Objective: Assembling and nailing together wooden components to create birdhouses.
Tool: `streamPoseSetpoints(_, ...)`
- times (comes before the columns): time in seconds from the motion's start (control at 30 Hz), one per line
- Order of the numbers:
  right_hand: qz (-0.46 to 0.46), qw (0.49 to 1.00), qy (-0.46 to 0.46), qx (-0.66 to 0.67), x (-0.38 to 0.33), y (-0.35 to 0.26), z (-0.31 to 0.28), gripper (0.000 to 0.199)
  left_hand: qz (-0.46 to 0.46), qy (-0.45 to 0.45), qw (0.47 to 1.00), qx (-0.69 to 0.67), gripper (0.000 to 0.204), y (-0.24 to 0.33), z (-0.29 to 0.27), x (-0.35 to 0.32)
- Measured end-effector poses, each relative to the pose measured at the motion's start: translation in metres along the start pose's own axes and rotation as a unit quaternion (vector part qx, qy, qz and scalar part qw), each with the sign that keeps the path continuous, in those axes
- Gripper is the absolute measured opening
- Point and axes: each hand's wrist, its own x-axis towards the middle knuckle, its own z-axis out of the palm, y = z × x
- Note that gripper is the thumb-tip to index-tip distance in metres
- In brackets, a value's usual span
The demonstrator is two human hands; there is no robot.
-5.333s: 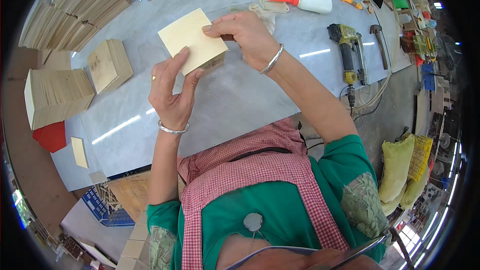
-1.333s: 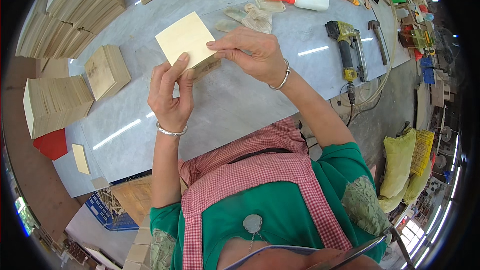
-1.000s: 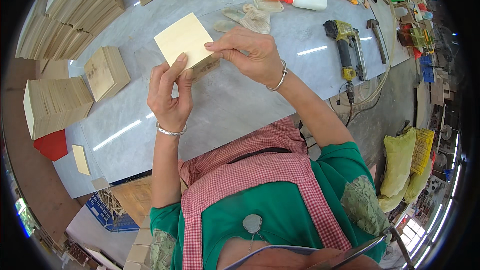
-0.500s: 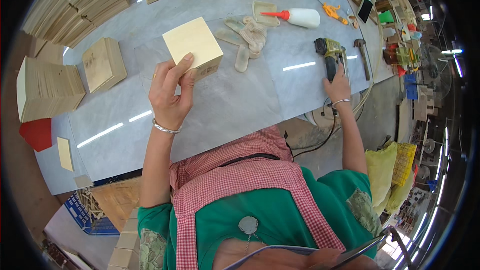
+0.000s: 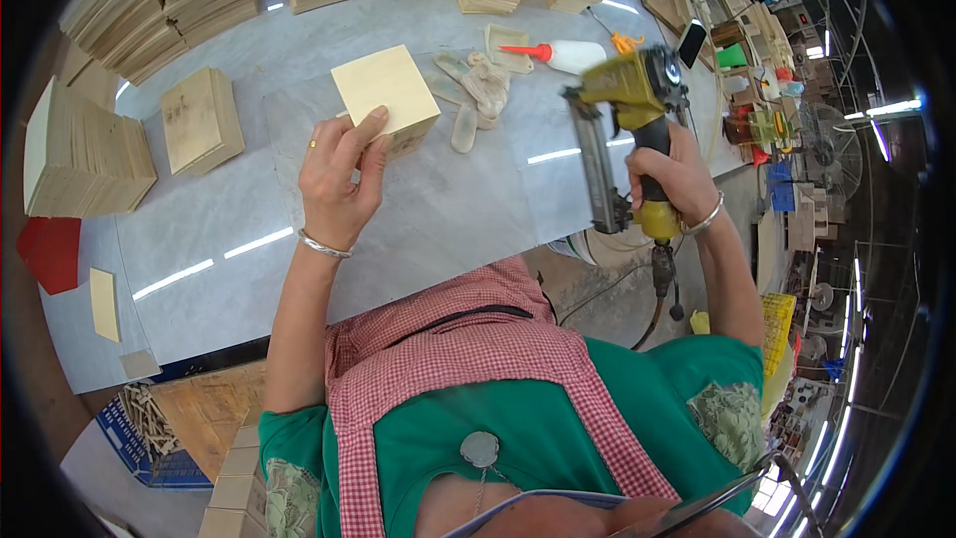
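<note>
With my left hand [image 5: 344, 169] I grip the near edge of a small square wooden box [image 5: 386, 85], its pale smooth face turned up, on the grey tabletop. Thumb and fingers press together at its corner. My right hand [image 5: 677, 169] is wrapped round the black handle of a yellow and black pneumatic nail gun [image 5: 627, 80], held up off the table at the right. An air hose hangs from the gun's lower end. Between box and gun lie worn work gloves [image 5: 483, 90] and a white glue bottle [image 5: 576, 56] with a red nozzle.
Stacks of thin wooden boards [image 5: 90, 154] stand along the left and far sides of the table [image 5: 448, 209]. A smaller board stack [image 5: 202, 120] sits left of the box. A phone [image 5: 690, 42] lies at the far right. A blue crate [image 5: 169, 463] is below the table at left.
My right hand has lifted the nail gun off the table and brought it up nearer to me, turning it. My left hand stays on the wooden box.
</note>
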Motion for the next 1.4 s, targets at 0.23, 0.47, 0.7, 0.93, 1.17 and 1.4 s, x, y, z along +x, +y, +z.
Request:
streamPoseSetpoints(0.23, -0.003, 0.989, -0.149, -0.021, -0.009, -0.075, 0.054, 0.021, 0.000, 0.003, 1.000, 0.005, 0.031, -0.003, 0.002, -0.002)
streamPoseSetpoints(0.47, 0.006, 0.985, -0.167, -0.035, -0.006, -0.079, 0.065, 0.020, -0.004, 0.002, 1.000, 0.000, 0.034, -0.001, 0.000, -0.004)
streamPoseSetpoints(0.7, 0.009, 0.984, -0.173, -0.034, -0.001, -0.077, 0.066, 0.021, -0.005, -0.002, 1.000, 0.004, 0.034, -0.002, 0.001, -0.002)
streamPoseSetpoints(0.93, 0.002, 0.983, -0.177, -0.047, 0.000, -0.081, 0.068, 0.018, -0.004, 0.002, 1.000, -0.003, 0.033, -0.002, 0.001, -0.002)
streamPoseSetpoints(1.17, -0.021, 0.967, -0.212, -0.138, 0.005, -0.087, 0.066, 0.023, 0.010, -0.005, 1.000, 0.012, 0.028, -0.003, -0.001, -0.001)
streamPoseSetpoints(1.4, -0.012, 0.974, -0.201, -0.102, -0.005, -0.097, 0.081, 0.018, -0.009, -0.001, 1.000, -0.008, 0.035, -0.002, 0.000, -0.003)
